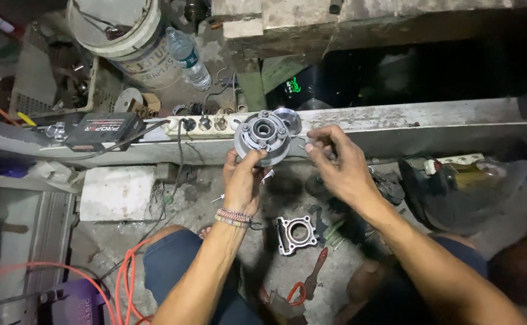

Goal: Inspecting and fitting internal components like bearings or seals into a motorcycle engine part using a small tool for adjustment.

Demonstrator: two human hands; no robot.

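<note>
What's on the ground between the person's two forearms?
In the head view, a square metal engine part with a round bore lies on the concrete floor between left forearm and right forearm.

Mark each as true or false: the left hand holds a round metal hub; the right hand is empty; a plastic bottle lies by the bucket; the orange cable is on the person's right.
1. The left hand holds a round metal hub. True.
2. The right hand is empty. False: its fingers pinch a small metal tool beside the hub.
3. A plastic bottle lies by the bucket. True.
4. The orange cable is on the person's right. False: it runs at the left.
</note>
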